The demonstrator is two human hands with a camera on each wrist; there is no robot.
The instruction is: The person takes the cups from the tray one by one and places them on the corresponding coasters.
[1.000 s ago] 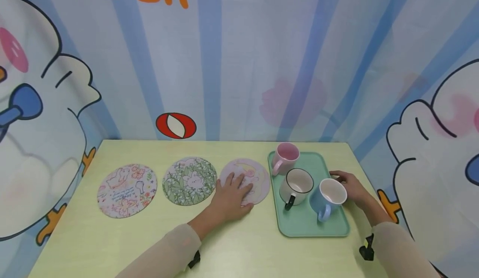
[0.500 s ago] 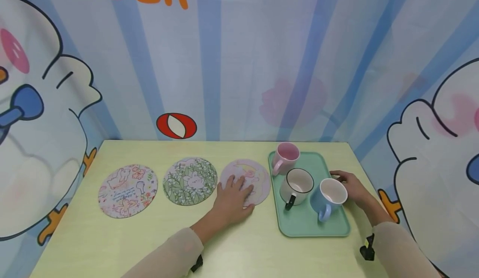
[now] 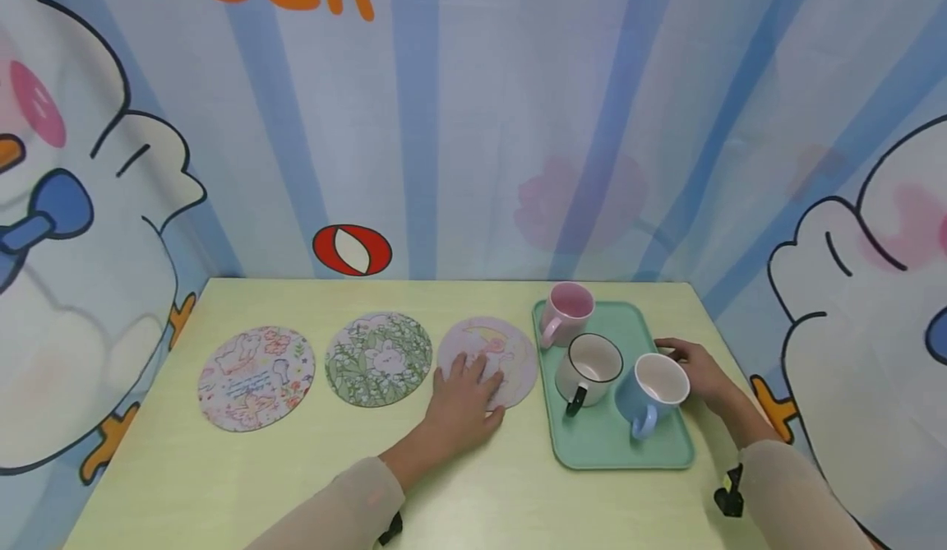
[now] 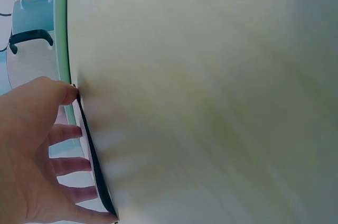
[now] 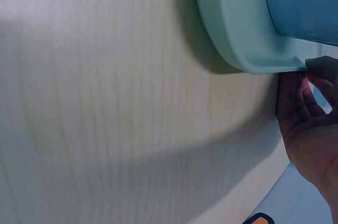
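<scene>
My left hand (image 3: 462,406) rests with fingers spread on a pale pink round placemat (image 3: 518,361), its fingertips lying over the front left part. The left wrist view shows the thumb and fingers (image 4: 71,166) of that hand along the mat's edge. At the right, my right hand (image 3: 699,373) holds the side rim of a mint green tray (image 3: 617,454); in the right wrist view its thumb is on the rim and its fingers are beneath. On the tray stand a pink mug (image 3: 568,313), a white mug with a black handle (image 3: 589,369) and a blue mug (image 3: 651,398).
Two more round placemats lie in the row to the left: a green one with a rabbit (image 3: 379,359) and a pink floral one (image 3: 256,379). The pale yellow table (image 3: 518,501) ends against a striped cartoon curtain (image 3: 473,122).
My left hand has slid slightly back toward me over the pink placemat, baring more of its pattern. The right hand, tray and mugs keep their places; the head view has shifted a little.
</scene>
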